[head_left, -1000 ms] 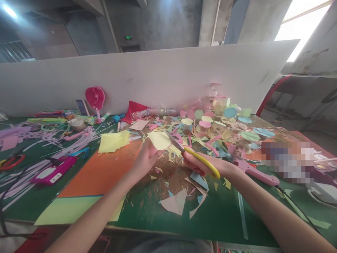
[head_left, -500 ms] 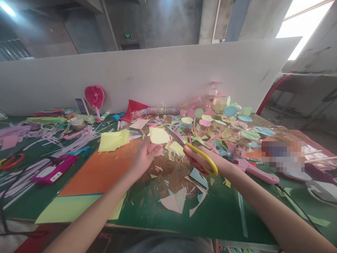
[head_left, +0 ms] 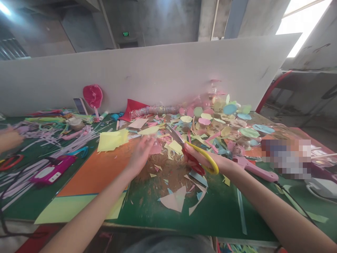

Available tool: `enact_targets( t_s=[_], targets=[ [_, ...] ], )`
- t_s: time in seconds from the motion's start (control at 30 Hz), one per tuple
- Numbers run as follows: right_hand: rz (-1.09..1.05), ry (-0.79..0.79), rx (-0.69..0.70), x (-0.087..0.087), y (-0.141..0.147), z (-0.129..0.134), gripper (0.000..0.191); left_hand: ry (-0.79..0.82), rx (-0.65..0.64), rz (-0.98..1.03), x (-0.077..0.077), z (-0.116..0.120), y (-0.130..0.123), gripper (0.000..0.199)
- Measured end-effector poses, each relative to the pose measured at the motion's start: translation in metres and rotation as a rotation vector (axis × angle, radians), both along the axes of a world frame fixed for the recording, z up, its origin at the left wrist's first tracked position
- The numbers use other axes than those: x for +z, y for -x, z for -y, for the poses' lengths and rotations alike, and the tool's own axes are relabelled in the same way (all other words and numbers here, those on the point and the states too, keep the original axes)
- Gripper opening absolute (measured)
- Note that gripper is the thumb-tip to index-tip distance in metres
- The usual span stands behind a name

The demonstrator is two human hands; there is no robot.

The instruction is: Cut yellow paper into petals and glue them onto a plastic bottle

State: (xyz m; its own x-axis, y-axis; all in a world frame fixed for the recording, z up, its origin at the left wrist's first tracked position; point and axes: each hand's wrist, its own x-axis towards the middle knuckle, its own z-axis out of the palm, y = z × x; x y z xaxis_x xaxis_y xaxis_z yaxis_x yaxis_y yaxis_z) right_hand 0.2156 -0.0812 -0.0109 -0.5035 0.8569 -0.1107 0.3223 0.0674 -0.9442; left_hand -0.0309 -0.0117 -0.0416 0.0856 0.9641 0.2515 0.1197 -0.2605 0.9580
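My left hand [head_left: 140,154] is closed on a pale yellow paper piece [head_left: 148,130], seen nearly edge-on above the fingers. A pink piece [head_left: 156,147] shows just beside those fingers. My right hand [head_left: 195,153] is wrapped round scissors [head_left: 201,154] with yellow and red handles. Their blades are parted and point up and left, to the right of the yellow paper without touching it. Paper scraps [head_left: 175,199] lie below both hands on the green table [head_left: 147,214].
Orange sheets [head_left: 97,172] and yellow squares [head_left: 112,140] lie at left, near a magenta box [head_left: 54,169]. A pink glue gun [head_left: 255,170] with a cord lies right. Paper discs [head_left: 249,132] spread behind. Another person's hand [head_left: 10,140] is at the far left.
The yellow paper has tilted flatter and moved slightly left with my left hand. The scissors' handles have spread apart and the blades opened. Another person's hand has come in at the left edge.
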Motion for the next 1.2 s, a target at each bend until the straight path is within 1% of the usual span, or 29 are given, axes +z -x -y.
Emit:
enact_targets(
  t_s=[0.1,0.27,0.37,0.43,0.57,0.7,0.87,0.97,1.1,1.2],
  targets=[
    [-0.010,0.033,0.001,0.002,0.000,0.001,0.057,-0.079,-0.049,-0.125,0.000,0.002,0.001,0.046],
    [-0.013,0.034,0.042,0.005,0.000,0.002,0.055,-0.171,-0.134,-0.162,-0.002,0.001,0.002,0.040],
    [0.004,0.050,0.041,0.008,0.001,0.003,0.058,-0.220,-0.118,-0.223,-0.004,-0.001,0.003,0.038],
    [0.008,0.059,0.038,0.009,0.002,0.003,0.059,-0.213,-0.101,-0.283,-0.005,-0.002,0.004,0.038],
    [-0.018,0.075,0.038,0.003,0.001,0.000,0.058,-0.204,-0.102,-0.340,-0.003,0.000,0.003,0.039],
    [-0.014,0.044,0.019,-0.002,0.000,-0.001,0.057,-0.276,-0.082,-0.378,0.002,0.001,0.003,0.034],
    [0.015,-0.005,-0.047,0.003,0.003,0.003,0.058,-0.328,-0.048,-0.402,0.006,0.002,0.003,0.033],
    [0.042,-0.008,-0.066,0.003,0.004,0.003,0.060,-0.301,-0.032,-0.388,0.005,0.003,0.002,0.036],
    [0.033,-0.021,-0.049,0.000,0.001,0.001,0.058,-0.206,-0.022,-0.264,0.001,0.002,0.002,0.048],
    [-0.003,0.004,0.002,-0.001,-0.001,0.000,0.055,-0.194,-0.037,-0.229,0.000,0.002,0.002,0.046]
  ],
)
